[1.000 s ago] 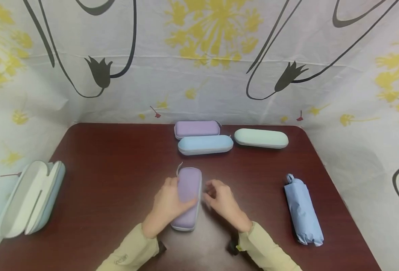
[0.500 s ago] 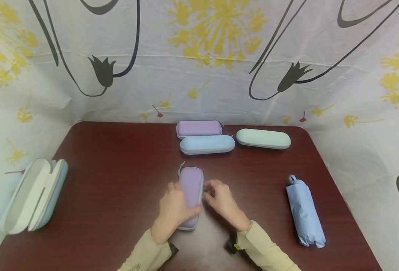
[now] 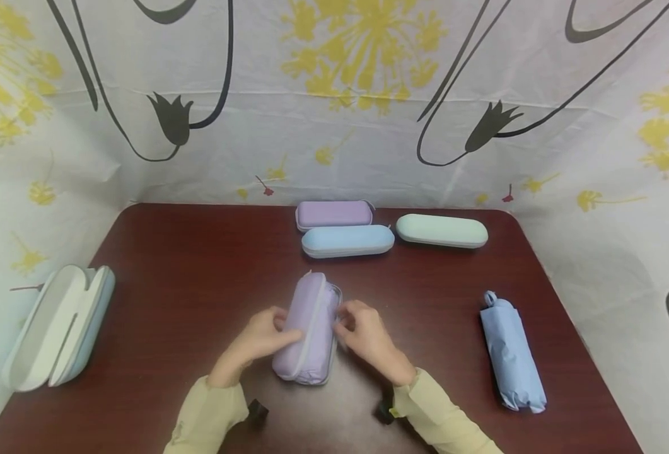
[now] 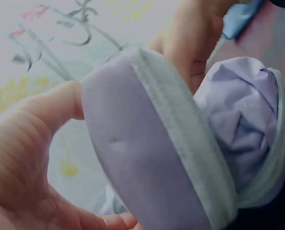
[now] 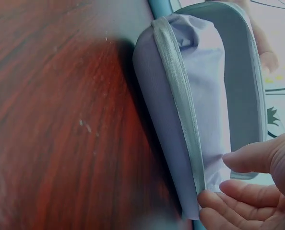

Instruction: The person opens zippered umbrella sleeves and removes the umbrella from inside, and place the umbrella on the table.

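Note:
The purple zip case (image 3: 306,309) lies at mid-table with its lid part-raised toward the left. My left hand (image 3: 257,337) holds the lid, thumb on its face and the other fingers around its outer edge; the left wrist view has this lid (image 4: 133,143) up close. Inside sits a folded purple cloth bundle (image 5: 209,96), creased at its end. At the case's right side is my right hand (image 3: 368,334), fingers curled. In the right wrist view its fingertips are on the grey zip rim (image 5: 183,100), with the thumb over the cloth.
Toward the back lie another purple case (image 3: 334,214), a light blue case (image 3: 348,241) and a mint case (image 3: 442,231). A folded blue umbrella (image 3: 512,353) is on the right. An opened pale blue case (image 3: 56,328) stands at the left table edge.
The purple case's lid has lifted and swung left, showing the cloth bundle inside. My left hand has moved left with the lid; my right hand has stayed by the case's right side.

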Tool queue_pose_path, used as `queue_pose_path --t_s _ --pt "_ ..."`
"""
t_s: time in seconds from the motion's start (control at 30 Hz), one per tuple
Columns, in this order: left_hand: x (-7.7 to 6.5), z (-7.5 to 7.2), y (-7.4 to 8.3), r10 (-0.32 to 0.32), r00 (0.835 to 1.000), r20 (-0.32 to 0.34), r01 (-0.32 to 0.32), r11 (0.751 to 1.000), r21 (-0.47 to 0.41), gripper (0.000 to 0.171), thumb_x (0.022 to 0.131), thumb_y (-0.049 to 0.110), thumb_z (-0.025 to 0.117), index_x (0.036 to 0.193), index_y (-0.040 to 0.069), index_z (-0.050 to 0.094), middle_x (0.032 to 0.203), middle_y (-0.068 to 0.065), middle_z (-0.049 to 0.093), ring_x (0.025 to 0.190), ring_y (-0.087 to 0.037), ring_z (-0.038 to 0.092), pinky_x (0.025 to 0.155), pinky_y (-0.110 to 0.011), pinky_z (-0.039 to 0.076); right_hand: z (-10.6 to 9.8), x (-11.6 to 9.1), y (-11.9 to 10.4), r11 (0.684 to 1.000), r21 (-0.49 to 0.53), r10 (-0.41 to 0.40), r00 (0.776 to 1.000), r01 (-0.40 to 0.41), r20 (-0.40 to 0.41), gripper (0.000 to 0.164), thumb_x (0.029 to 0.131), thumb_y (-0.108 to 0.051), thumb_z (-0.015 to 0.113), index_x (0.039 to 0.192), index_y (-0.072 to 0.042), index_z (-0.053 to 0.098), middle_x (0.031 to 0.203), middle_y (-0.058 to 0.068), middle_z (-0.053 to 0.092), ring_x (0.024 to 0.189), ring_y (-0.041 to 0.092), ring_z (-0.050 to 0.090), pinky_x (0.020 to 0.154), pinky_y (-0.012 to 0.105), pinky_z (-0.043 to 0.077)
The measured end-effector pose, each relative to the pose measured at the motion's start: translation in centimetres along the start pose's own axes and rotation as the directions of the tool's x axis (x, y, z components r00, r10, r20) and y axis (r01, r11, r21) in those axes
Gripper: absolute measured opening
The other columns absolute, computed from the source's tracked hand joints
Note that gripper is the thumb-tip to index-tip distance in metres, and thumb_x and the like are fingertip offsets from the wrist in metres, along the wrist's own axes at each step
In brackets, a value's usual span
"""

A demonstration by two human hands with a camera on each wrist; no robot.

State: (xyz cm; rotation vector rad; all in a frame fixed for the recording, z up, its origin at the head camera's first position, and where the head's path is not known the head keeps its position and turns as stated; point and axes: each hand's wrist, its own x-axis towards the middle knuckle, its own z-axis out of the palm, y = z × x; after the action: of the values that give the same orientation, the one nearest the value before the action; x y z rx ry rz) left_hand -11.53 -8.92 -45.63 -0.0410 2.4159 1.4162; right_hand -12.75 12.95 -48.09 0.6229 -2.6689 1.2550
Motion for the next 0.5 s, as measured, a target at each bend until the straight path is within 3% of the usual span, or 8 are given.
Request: queue_pose_path --t_s 0.1,0.23,0.37,0.5 --pt "-0.1 -0.8 -0.9 -0.048 0.997 0.068 0.059 0.984 -0.169 0.052 0.074 0.021 0.068 0.112 -0.012 0.053 0.097 -0.016 0.060 0.083 -0.022 0.059 0.069 -0.036 0.052 0.2 0.0 -0.1 0.999 -0.023 -0.023 1.000 0.023 -0.016 0.020 0.074 -0.001 0.072 0.092 0.003 0.065 0.078 0.006 0.061 0.064 0.012 0.061 0.059 0.022 0.050" --pt "-0.3 -1.5 -1.9 -0.029 0.985 0.169 0.088 0.932 -0.351 0.053 0.077 0.019 0.061 0.115 -0.015 0.047 0.099 -0.017 0.058 0.081 -0.020 0.059 0.069 -0.040 0.053 0.3 0.4 -0.7 1.000 -0.030 -0.010 0.999 0.008 -0.044 0.023 0.075 -0.005 0.073 0.094 0.003 0.064 0.080 0.009 0.062 0.062 0.014 0.061 0.059 0.023 0.050" --pt "-0.3 -1.9 -2.5 0.017 0.968 0.252 0.103 0.883 -0.457 0.049 0.079 0.021 0.055 0.112 -0.015 0.048 0.096 -0.013 0.058 0.082 -0.020 0.060 0.073 -0.042 0.053 0.2 1.2 -1.4 0.996 0.039 0.084 0.996 -0.084 0.011 0.033 0.077 -0.011 0.073 0.103 0.008 0.063 0.081 0.012 0.063 0.064 0.016 0.060 0.057 0.023 0.049" --pt "-0.3 -2.0 -3.2 0.040 0.955 0.293 0.124 0.844 -0.522 0.043 0.080 0.020 0.053 0.109 -0.012 0.053 0.095 -0.012 0.061 0.086 -0.020 0.061 0.077 -0.042 0.051 0.2 2.3 -1.8 0.989 -0.004 0.147 0.987 -0.147 0.063 0.038 0.078 -0.019 0.072 0.102 0.009 0.064 0.070 0.006 0.060 0.060 0.011 0.055 0.052 0.020 0.045"
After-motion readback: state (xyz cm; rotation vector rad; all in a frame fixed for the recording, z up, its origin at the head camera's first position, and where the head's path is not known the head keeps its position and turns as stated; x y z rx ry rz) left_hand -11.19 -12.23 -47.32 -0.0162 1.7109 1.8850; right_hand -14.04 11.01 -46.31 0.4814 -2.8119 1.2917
